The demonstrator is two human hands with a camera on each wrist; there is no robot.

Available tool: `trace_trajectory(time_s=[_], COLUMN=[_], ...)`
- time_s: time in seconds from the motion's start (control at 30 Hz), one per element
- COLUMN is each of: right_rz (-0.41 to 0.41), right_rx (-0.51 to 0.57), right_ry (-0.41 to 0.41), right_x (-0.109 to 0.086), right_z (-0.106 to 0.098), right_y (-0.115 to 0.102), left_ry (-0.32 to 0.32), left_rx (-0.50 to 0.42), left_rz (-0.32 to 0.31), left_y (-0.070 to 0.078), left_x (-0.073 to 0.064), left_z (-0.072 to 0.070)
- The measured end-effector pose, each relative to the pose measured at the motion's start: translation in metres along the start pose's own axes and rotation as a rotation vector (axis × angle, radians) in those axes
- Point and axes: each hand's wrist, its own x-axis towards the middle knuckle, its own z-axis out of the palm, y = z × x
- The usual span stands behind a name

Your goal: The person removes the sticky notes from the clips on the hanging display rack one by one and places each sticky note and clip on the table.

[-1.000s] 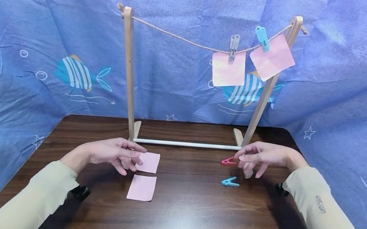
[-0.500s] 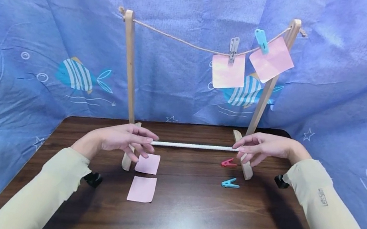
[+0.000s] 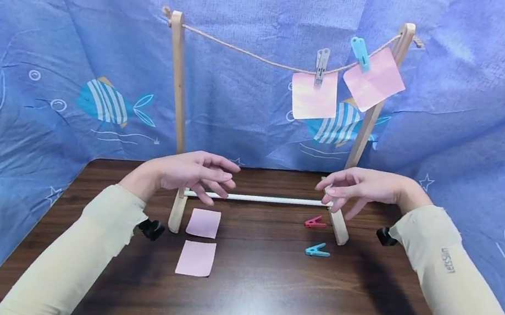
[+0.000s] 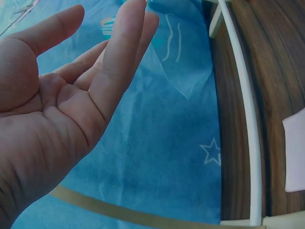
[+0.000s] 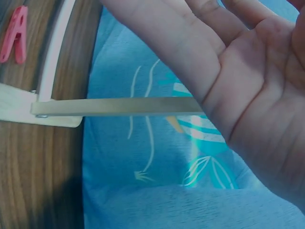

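Note:
My left hand [image 3: 194, 173] hovers in front of the left post, fingers loosely spread and holding nothing; the left wrist view shows its bare palm. Over by the right post, my right hand [image 3: 362, 190] is raised with relaxed fingers and nothing in them. Two pink paper squares, an upper one [image 3: 203, 223] and a lower one [image 3: 195, 258], lie on the table below the left hand. Beneath the right hand lie a red clothespin [image 3: 315, 222] and a blue clothespin [image 3: 318, 250]. Two more pink squares hang from the rope [image 3: 249, 54], held by a grey clothespin [image 3: 321, 66] and a light-blue clothespin [image 3: 360, 53].
A wooden frame with a left post [image 3: 177, 78], a right post [image 3: 364, 134] and a white crossbar [image 3: 270, 199] stands at the back of the dark table [image 3: 258, 303]. Behind it hangs a blue fish-patterned cloth [image 3: 258, 125].
Both hands have risen from the tabletop past crossbar height. The left has also shifted rightward, baring the upper paper square. Papers and clothespins stay where they were.

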Motion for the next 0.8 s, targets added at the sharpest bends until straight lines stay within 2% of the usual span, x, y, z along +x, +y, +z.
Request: trace_trajectory(time_s=[0.3, 0.47, 0.57, 0.8], right_rz=[-0.085, -0.115, -0.121, -0.080], right_rx=[-0.003, -0.014, -0.020, -0.049], right_ry=[-0.037, -0.050, -0.043, -0.046], right_x=[-0.009, -0.018, -0.022, -0.027], right_z=[-0.002, -0.002, -0.002, -0.002], right_y=[-0.025, -0.044, -0.055, -0.068], left_ry=[0.065, 0.076, 0.069, 0.052], left_rx=[-0.074, -0.069, -0.056, -0.040], left_rz=[0.123, 0.186, 0.197, 0.179], left_y=[0.019, 0.034, 0.043, 0.059], left_x=[0.017, 0.025, 0.027, 0.031], left_z=[0.007, 0.013, 0.017, 0.022])
